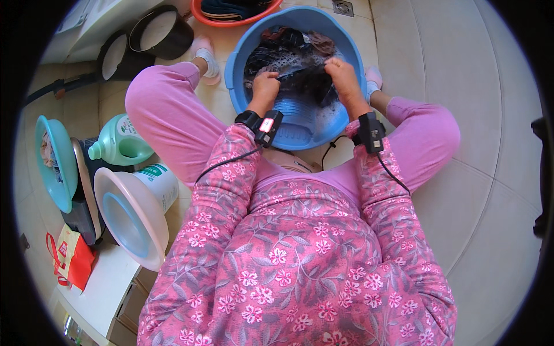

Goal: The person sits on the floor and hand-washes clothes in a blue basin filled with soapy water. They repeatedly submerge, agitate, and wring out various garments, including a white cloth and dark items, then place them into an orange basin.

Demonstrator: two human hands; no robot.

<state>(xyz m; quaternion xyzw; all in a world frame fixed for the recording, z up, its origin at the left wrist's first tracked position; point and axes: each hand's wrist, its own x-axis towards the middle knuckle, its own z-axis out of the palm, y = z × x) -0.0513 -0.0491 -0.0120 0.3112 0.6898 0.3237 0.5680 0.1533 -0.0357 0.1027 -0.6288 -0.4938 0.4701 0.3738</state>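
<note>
A blue plastic washbasin (231, 71) stands on the floor between my feet. It holds sudsy water and several dark, wet clothes (281, 41), with a brownish cloth (321, 43) at the far right. My right hand (344, 80) grips a black garment (309, 84) by its upper right edge. My left hand (265, 90) is closed at the same garment's left side; the exact hold is partly hidden by the fingers. Below the cloth, a ridged washboard slope (294, 127) moulded into the basin shows at the near side. Both wrists wear black strapped devices with cables.
Beyond the basin sits an orange-red tub (259, 17) of dark clothes, near a floor drain (343, 8). Two black buckets (175, 45) stand at upper left. At left are a green detergent jug (119, 142), a pink basin (158, 233), a turquoise basin (56, 181) and a red bag (78, 259).
</note>
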